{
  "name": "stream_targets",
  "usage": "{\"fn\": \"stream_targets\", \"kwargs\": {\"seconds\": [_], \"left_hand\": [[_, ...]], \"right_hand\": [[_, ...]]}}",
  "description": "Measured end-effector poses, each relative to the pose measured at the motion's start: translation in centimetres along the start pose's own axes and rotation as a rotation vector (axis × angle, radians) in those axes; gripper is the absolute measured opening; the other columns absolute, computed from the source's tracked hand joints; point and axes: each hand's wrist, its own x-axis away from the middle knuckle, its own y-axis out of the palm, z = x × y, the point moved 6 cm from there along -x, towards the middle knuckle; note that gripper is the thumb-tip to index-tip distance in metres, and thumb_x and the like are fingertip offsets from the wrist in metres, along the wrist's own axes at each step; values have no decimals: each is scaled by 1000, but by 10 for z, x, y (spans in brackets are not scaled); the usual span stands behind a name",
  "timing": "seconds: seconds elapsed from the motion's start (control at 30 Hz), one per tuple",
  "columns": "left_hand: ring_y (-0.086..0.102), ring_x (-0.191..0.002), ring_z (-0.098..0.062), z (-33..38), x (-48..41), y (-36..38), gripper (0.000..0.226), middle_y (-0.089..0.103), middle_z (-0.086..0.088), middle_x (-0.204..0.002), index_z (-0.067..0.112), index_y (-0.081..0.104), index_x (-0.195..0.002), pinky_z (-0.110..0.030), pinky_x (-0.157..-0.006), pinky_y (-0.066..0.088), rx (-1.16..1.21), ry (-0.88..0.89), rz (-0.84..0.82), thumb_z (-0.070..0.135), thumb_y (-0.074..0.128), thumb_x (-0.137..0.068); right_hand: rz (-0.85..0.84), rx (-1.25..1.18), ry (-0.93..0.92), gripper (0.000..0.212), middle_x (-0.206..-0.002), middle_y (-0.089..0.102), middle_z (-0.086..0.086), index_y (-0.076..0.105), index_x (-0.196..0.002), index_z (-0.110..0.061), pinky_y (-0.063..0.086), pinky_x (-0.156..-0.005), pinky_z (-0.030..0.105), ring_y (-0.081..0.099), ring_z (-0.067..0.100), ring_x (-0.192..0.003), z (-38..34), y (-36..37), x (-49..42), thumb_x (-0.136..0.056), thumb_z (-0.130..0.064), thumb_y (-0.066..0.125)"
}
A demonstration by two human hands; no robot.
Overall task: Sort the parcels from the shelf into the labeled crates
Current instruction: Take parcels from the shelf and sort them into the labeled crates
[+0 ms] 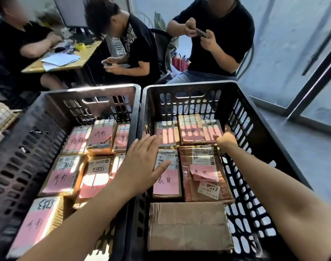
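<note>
Two black slotted crates stand side by side below me. The left crate holds several cardboard parcels with pink handwritten labels. The right crate holds several more, among them a plain brown parcel nearest me and a parcel with a pink note. My left hand hovers flat with fingers spread over the wall between the crates, its fingertips above a pink-labelled parcel. My right hand reaches deep into the right crate beside the far right parcel; it holds nothing that I can see.
Three people in black shirts sit just behind the crates, two of them holding phones. A wooden desk with papers and a monitor stands at the back left. A glass wall with a dark frame runs along the right. Stacked items lie at the far left edge.
</note>
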Motion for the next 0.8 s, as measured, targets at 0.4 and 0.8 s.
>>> {"fn": "stream_targets", "kwargs": {"seconds": [0.4, 0.8], "left_hand": [[9, -144, -11, 1, 1, -4, 97, 16, 1, -156, 18, 11, -149, -24, -112, -5, 22, -5, 19, 69, -4, -68], [14, -143, -18, 2, 12, -20, 58, 22, -5, -153, 15, 29, -144, -33, -117, 11, 44, -72, 36, 43, 39, -95]], "right_hand": [[-50, 38, -21, 45, -134, 53, 13, 45, -136, -11, 42, -94, 28, 53, 29, -119, 10, 0, 7, -92, -7, 50], [-169, 265, -580, 61, -140, 42, 13, 40, -138, -15, 38, -103, 37, 44, 27, -124, -88, -25, 132, -84, -28, 67]]}}
